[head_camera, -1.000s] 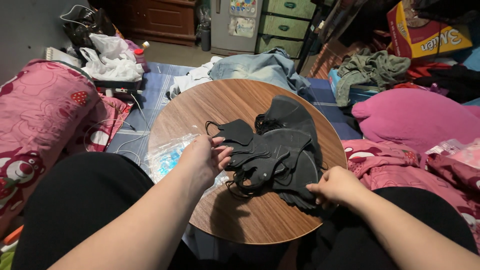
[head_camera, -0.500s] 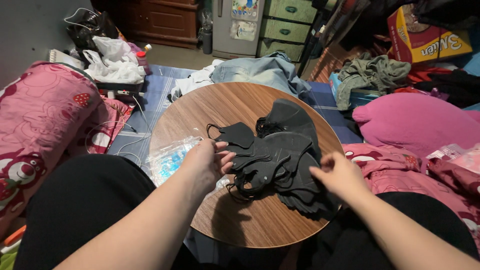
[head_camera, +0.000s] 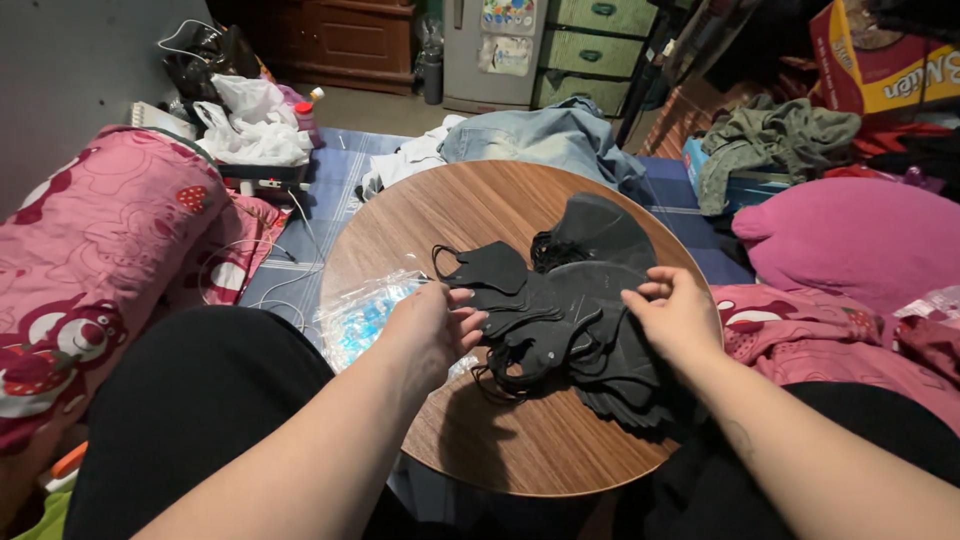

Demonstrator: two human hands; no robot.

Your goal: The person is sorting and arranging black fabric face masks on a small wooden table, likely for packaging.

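On the round worktop, the heap of black face masks lies between both hands, left hand pinching its near edge, right hand resting loosely curled on top.

masks: a loose heap of black face masks, flat folded pieces of matte fabric overlapping one another, spread from the table centre toward 4 o'clock.
top mask: one black mask lies apart at the heap's 10 o'clock edge, flat, its thin ear loop curling outward.
upper mask: another sits at 1 o'clock, peaked like a fold.
ear loops: tangled black cords bunch at the heap's 7 o'clock side.
lower edge: masks at 5 o'clock hang past the table rim.
contact: fingers rest on the heap from 9 and 3 o'clock.
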